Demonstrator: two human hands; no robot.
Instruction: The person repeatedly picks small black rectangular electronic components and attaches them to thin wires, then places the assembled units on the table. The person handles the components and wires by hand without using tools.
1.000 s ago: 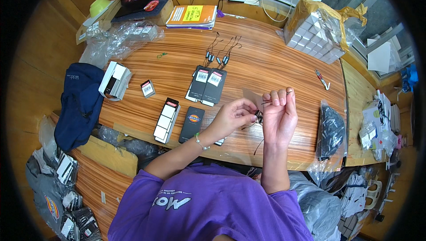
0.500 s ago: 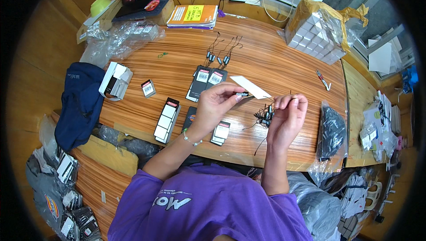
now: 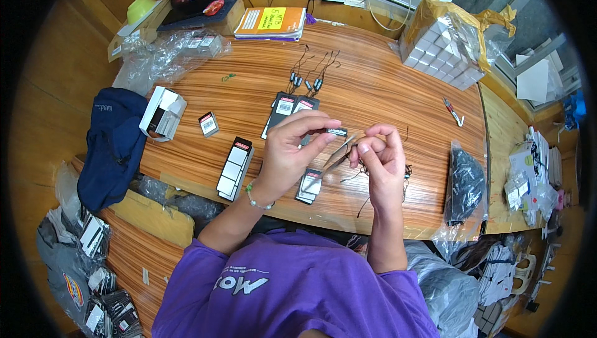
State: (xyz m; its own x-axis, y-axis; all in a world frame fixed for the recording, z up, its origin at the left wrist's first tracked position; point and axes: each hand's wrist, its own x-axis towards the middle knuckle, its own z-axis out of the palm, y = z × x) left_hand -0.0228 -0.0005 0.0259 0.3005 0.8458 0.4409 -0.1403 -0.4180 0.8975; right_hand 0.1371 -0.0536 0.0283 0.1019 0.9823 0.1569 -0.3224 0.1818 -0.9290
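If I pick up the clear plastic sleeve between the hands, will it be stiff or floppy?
Probably floppy: the sleeve looks thin and see-through. It seems very light, since the right hand pinches it by one end. Its glossy film could be slippery.

At the centre of the wooden desk [image 3: 385,89], the left hand [image 3: 292,151] pinches a small black packet [image 3: 334,131] between thumb and fingertips, while the right hand [image 3: 379,154] just beside it is closed around a thin dark cable [image 3: 373,176] that trails toward 6 o'clock. Flat black cards [image 3: 309,185] lie under the hands, more black cards [image 3: 234,168] lie toward 9 o'clock, a bunch of small wired parts [image 3: 311,74] toward 12 o'clock, and a dark plastic bag [image 3: 465,182] toward 3 o'clock.
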